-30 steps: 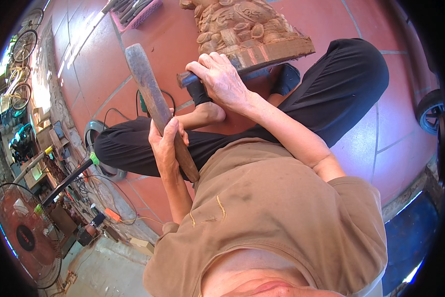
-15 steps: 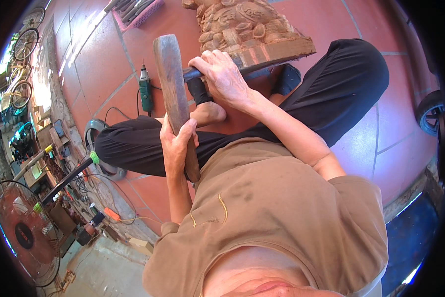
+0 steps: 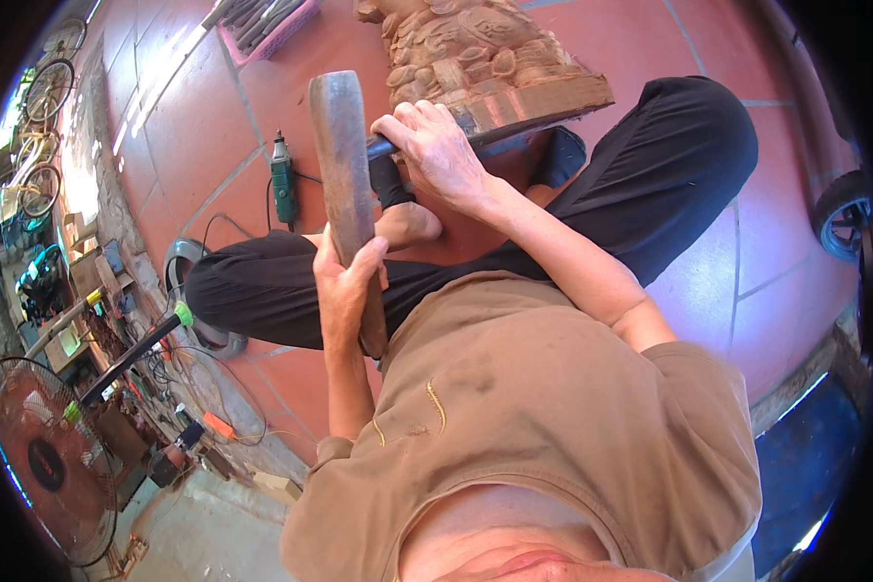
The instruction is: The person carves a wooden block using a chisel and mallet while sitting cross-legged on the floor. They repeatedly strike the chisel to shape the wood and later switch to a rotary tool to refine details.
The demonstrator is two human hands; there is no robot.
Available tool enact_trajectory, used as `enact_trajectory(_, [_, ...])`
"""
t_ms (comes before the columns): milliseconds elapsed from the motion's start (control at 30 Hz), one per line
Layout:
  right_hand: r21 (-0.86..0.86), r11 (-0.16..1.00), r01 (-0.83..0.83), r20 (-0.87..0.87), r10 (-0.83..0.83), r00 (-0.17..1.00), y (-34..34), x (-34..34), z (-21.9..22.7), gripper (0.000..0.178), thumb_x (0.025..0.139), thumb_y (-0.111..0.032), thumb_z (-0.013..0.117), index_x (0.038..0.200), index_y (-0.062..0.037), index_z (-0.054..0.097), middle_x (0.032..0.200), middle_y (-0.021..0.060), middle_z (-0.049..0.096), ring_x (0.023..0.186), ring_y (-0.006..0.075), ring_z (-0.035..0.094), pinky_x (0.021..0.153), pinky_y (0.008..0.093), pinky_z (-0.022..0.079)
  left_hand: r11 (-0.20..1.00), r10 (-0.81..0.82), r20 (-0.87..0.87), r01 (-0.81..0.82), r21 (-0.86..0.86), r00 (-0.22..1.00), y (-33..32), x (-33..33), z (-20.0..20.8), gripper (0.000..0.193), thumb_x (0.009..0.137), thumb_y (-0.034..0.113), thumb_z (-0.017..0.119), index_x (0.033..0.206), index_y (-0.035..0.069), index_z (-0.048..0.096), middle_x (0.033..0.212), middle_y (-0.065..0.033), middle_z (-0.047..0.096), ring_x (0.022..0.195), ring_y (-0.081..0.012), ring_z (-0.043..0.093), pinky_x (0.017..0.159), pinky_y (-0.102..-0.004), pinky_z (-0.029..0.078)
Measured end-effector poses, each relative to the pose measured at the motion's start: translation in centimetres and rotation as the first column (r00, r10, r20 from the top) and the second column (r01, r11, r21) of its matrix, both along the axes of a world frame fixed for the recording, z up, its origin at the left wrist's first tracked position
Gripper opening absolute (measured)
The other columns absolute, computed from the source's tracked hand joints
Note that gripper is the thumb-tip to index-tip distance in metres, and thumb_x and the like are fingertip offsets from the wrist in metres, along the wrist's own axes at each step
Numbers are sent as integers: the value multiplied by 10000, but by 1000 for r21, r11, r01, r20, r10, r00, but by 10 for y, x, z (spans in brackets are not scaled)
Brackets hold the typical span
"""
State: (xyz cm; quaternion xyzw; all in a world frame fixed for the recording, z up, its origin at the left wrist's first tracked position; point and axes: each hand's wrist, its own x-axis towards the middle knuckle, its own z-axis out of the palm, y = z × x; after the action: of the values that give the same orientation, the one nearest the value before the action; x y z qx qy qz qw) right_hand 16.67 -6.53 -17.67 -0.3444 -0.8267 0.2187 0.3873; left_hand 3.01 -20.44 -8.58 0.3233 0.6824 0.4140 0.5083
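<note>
My left hand (image 3: 347, 281) is wrapped round the lower part of a long, flat wooden mallet (image 3: 343, 165), which stands nearly upright in the picture. Closed near the far end of the mallet, my right hand (image 3: 434, 150) grips a dark, rod-like chisel (image 3: 382, 147). One end of the chisel reaches the mallet's side; whether they touch I cannot tell. Its cutting end is not clear behind my hand. Just beyond my right hand lies a brown wood carving (image 3: 485, 58) with dense rounded relief and a flat base.
On the red tiles at left lies a green rotary tool (image 3: 282, 184) with a cord. A pink basket (image 3: 266, 34) of long tools is at the far left. My crossed legs in black trousers (image 3: 669, 165) frame the work. A fan (image 3: 48, 466) stands at the near left.
The mallet's upper end has shifted slightly right, and its lower end a little left. Both hands keep their grips. The carving appears slightly farther left in the picture.
</note>
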Motion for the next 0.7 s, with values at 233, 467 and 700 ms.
enact_trajectory(233, [-66,996,56,-195,-68,979,7,6,13,331,763,31,620,1064,-95,569,927,111,547,887,325,539,783,438,441,924,237,175,-278,264,956,2,-29,8,386,946,164,629,1245,-48,506,744,-91,572,529,-145,557,486,-251,472])
enact_trajectory(467, [-103,995,-12,-171,-5,985,-9,6,16,386,725,70,634,1083,-59,568,957,131,559,932,359,554,826,445,458,971,177,87,-189,148,980,-6,-23,9,411,962,215,625,1246,-50,490,730,-92,560,524,-145,544,486,-243,468])
enact_trajectory(700, [-9,1000,-20,-62,20,998,-12,6,10,339,744,26,638,1064,-70,587,934,107,548,917,314,555,811,407,447,979,160,111,-172,107,981,-13,-11,-1,411,948,194,656,1251,-38,502,718,-84,561,520,-141,539,478,-248,466])
